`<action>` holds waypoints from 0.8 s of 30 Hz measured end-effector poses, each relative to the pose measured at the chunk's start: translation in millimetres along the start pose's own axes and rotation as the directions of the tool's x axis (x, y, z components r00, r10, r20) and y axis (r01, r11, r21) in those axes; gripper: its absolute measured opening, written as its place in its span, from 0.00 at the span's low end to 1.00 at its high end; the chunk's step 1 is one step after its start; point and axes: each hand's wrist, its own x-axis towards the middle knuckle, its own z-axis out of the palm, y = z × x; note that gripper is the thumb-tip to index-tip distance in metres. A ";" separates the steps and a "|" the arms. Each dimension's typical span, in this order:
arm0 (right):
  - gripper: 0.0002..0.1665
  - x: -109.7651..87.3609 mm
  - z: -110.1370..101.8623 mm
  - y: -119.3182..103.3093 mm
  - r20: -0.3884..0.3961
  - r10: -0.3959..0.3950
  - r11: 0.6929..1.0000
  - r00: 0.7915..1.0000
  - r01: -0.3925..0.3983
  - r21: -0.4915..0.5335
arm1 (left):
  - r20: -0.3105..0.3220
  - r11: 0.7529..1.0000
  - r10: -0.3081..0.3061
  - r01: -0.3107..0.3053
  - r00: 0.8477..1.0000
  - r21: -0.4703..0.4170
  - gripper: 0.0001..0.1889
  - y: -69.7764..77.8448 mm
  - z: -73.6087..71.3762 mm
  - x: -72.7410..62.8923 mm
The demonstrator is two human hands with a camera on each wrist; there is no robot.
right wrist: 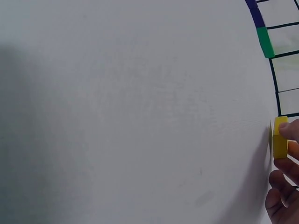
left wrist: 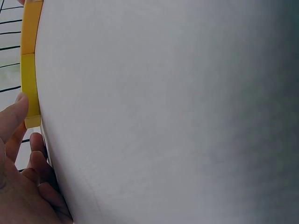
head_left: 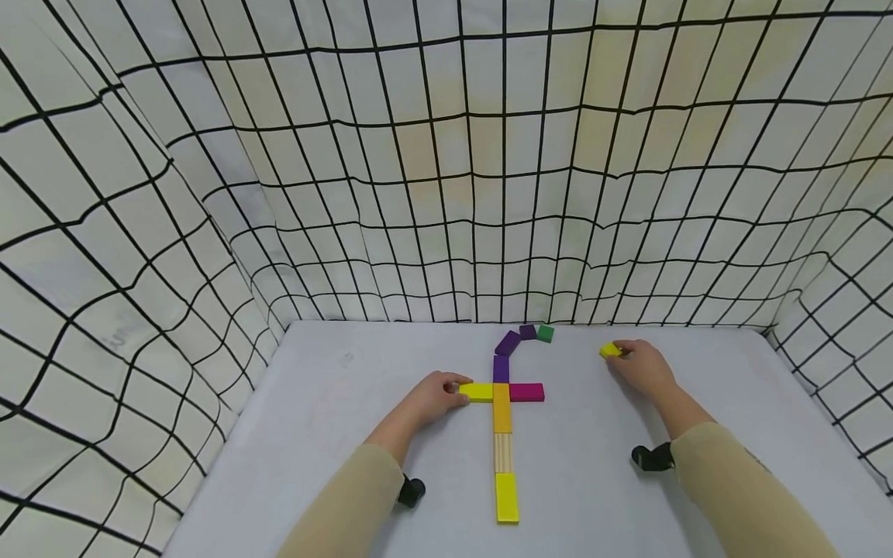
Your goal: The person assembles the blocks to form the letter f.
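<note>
My left hand [head_left: 438, 395] pinches the outer end of a yellow block [head_left: 477, 393] that lies flat on the table. That block's other end meets an orange block [head_left: 502, 408], and in the left wrist view my thumb [left wrist: 17, 112] lies on the yellow block [left wrist: 30, 86]. On the right, my right hand [head_left: 643, 368] holds a smaller yellow block [head_left: 610, 350] between thumb and fingers. The right wrist view shows this yellow block [right wrist: 280, 138] just off the white surface, its shadow beside it.
A magenta block [head_left: 526, 392] lies right of the orange one. Below come a striped wooden block [head_left: 503, 452] and a long yellow block [head_left: 507, 497]. Purple blocks [head_left: 501, 369] curve upward to a green block [head_left: 546, 333]. Black netting [head_left: 460, 225] surrounds the white table [head_left: 335, 434].
</note>
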 end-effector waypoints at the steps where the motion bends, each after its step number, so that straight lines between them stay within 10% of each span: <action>1: 0.32 0.4 -0.1 -0.4 0.000 0.002 1.000 1.000 -0.002 0.000 | 0.000 1.000 -0.004 0.004 1.000 0.002 0.17 0.4 0.2 -0.2; 24: 0.30 12.8 12.7 -25.2 0.020 -0.028 0.999 0.999 0.027 0.022 | 0.003 1.000 -0.012 0.012 1.000 0.000 0.18 3.0 -0.3 -0.8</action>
